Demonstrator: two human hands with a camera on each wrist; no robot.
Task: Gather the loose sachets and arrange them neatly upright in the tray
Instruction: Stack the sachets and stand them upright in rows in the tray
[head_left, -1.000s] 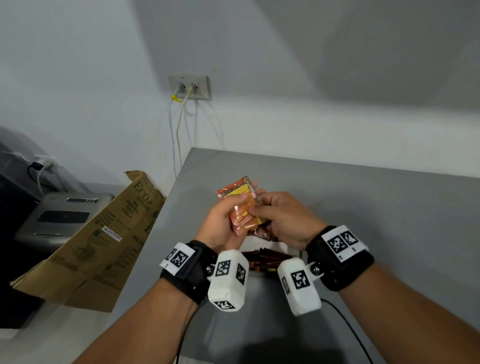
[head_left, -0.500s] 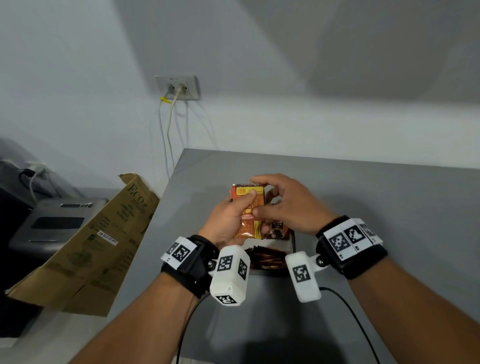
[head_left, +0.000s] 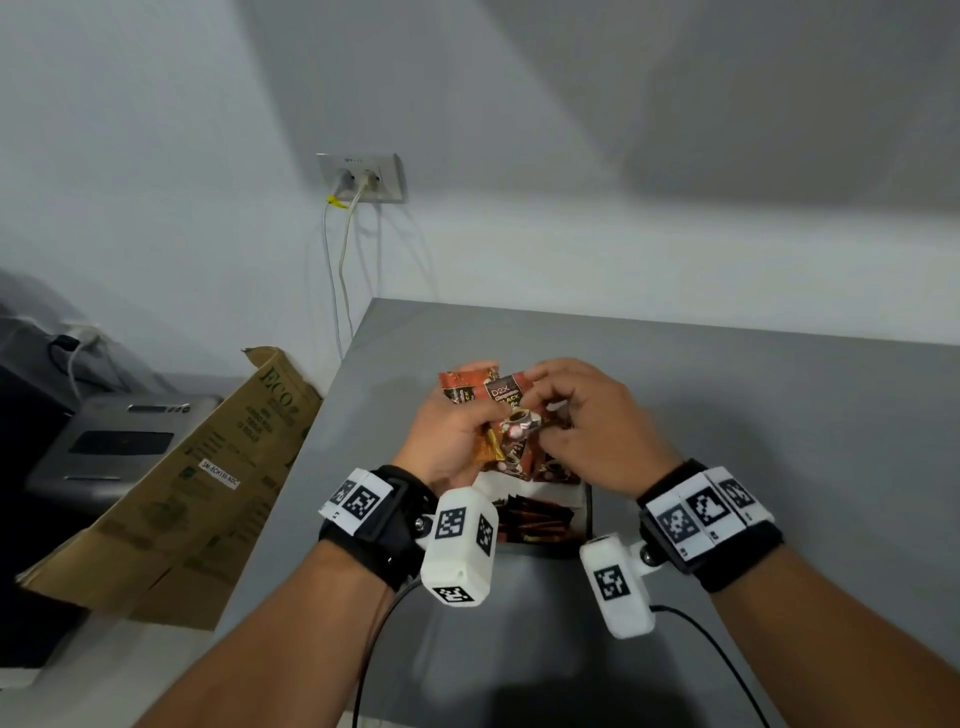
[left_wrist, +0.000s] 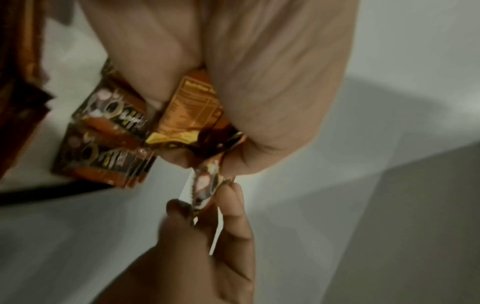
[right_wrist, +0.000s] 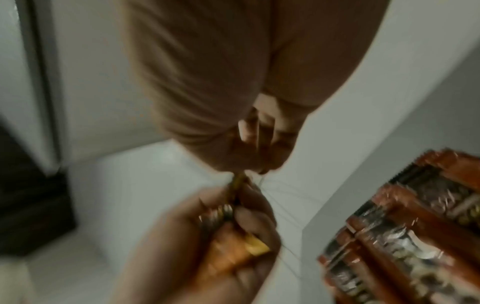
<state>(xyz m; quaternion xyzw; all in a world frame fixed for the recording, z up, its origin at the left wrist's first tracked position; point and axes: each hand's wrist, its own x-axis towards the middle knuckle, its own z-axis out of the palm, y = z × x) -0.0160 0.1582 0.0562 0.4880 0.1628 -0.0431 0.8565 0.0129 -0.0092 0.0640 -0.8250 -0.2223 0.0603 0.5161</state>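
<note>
Both hands hold a bundle of orange-and-brown sachets (head_left: 500, 410) just above the white tray (head_left: 498, 486). My left hand (head_left: 480, 422) grips the bundle (left_wrist: 187, 107) from the left, fingers curled round it. My right hand (head_left: 545, 415) pinches the edge of one sachet (left_wrist: 206, 183) between thumb and fingers (left_wrist: 233, 205). In the right wrist view my right hand (right_wrist: 249, 166) meets my left hand (right_wrist: 233, 211) over the orange sachets (right_wrist: 231, 248). More sachets (head_left: 535, 519) lie in the tray, with others standing upright (right_wrist: 405, 236) at its far end.
The tray sits on a grey table (head_left: 753, 415) against a white wall. A folded cardboard box (head_left: 197, 467) leans at the table's left edge beside a grey printer (head_left: 119, 441). Cables hang from a wall socket (head_left: 361, 176). A black cable (head_left: 717, 654) runs from the right wrist camera.
The bundle has turned: its orange backs faced me before, now dark printed fronts show. My right fingers moved from the bundle's top edge to a pinch on one sachet.
</note>
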